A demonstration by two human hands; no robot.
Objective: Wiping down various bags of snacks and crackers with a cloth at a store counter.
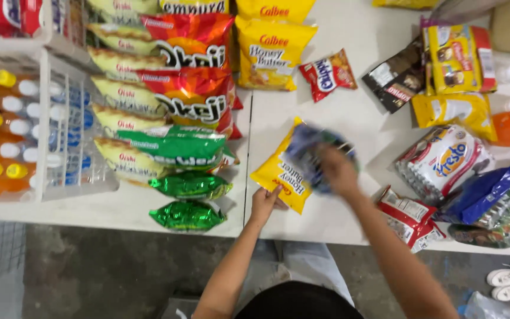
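- The left hand (265,202) rests at the near edge of the white table (349,112), its fingers pinching the near corner of a yellow snack bag (277,172) that lies flat and slanted beside the seam between the 2 tabletops.
- The right hand (336,169) is over the far end of that same bag, closed around a blurred blue-and-purple packet (311,150) (too smeared by motion to tell its kind); how tight the grip is I cannot tell.
- Judged from how things lie, the sorting looks well along on the left: orange, pale yellow and green chip bags (175,147) lie in overlapping rows reaching toward the near edge, and 2 more yellow snack bags (273,50) sit in a column toward the far edge.
- What seems left is the right part of the table, where packets lie loose and unordered: a small red packet (329,74), a dark brown pouch (398,77), a yellow box (457,58), a white-and-red bag (443,160), a red-and-white packet (409,217) at the near edge and a blue bag (480,195).
- At the left edge a white wire rack (60,118) holds bottles with yellow and white caps (1,127).
- The red-and-white packet lies just beside the right forearm, and the green bags crowd the seam to the left, so the held bag has little free room on either side.
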